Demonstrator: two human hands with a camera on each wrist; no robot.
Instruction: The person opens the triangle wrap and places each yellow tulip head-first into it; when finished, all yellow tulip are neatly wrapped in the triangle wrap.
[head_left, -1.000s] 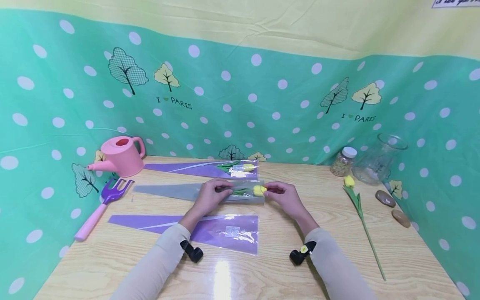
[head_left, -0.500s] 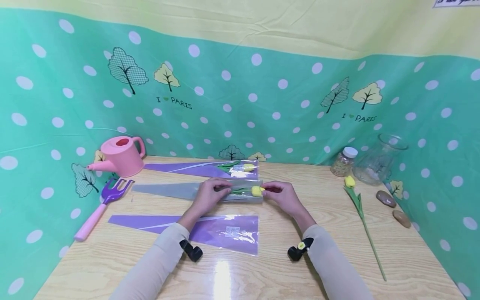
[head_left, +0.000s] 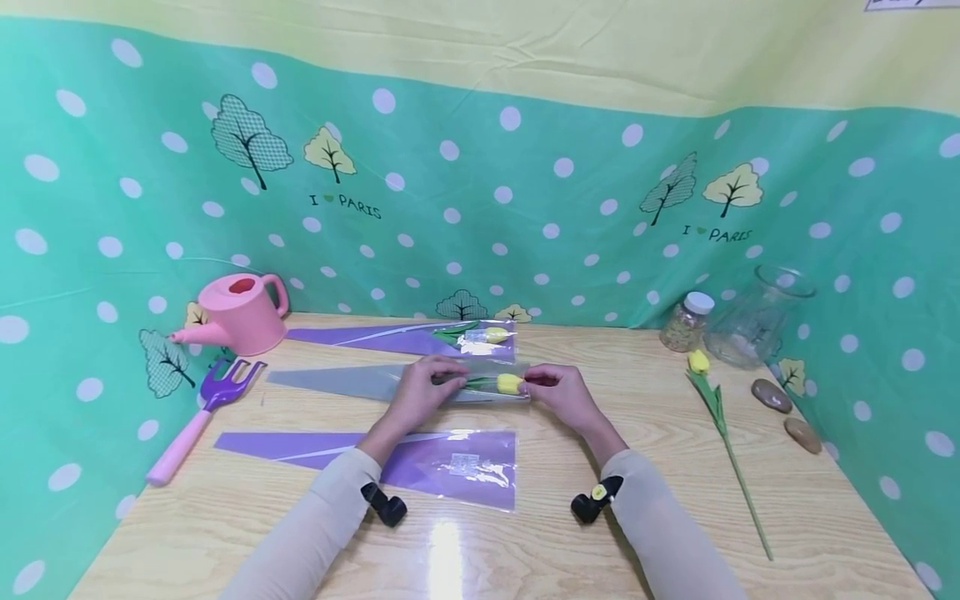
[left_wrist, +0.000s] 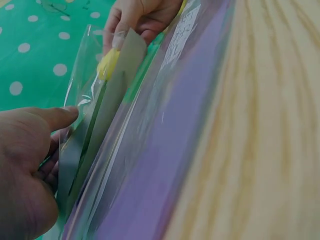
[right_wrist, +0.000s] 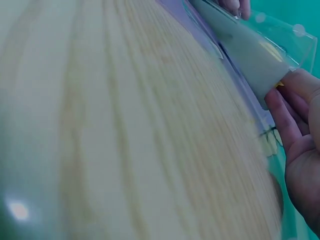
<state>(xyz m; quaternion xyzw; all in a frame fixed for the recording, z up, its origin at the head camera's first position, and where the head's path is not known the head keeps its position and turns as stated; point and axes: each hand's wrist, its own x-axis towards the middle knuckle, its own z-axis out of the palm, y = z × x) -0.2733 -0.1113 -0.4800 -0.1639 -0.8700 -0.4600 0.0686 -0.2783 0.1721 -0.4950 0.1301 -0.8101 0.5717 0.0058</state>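
A yellow tulip (head_left: 509, 383) with green leaves lies lengthwise in a grey, clear-fronted flower sleeve (head_left: 330, 383), its bloom near the wide right end. My left hand (head_left: 420, 393) pinches the sleeve's clear front between thumb and fingers, partway along it. In the left wrist view the clear layer stands apart from the grey backing, with the tulip's stem (left_wrist: 89, 132) between them. My right hand (head_left: 564, 398) reaches into the wide mouth and pinches the tip of the bloom. In the right wrist view the bloom is mostly hidden behind the grey backing (right_wrist: 255, 55) and fingers.
Behind lies a purple sleeve (head_left: 367, 333) with another tulip inside; in front, a flat purple sleeve (head_left: 420, 467). A pink watering can (head_left: 242, 317) and hand fork (head_left: 198, 421) are left. A loose tulip (head_left: 723, 433), lidded jar (head_left: 686, 323), glass vase (head_left: 757, 321) and two stones (head_left: 771, 396) are right.
My right hand has moved slightly left, and the tulip's bloom has slid a little deeper into the grey sleeve. My left hand keeps its grip in nearly the same place.
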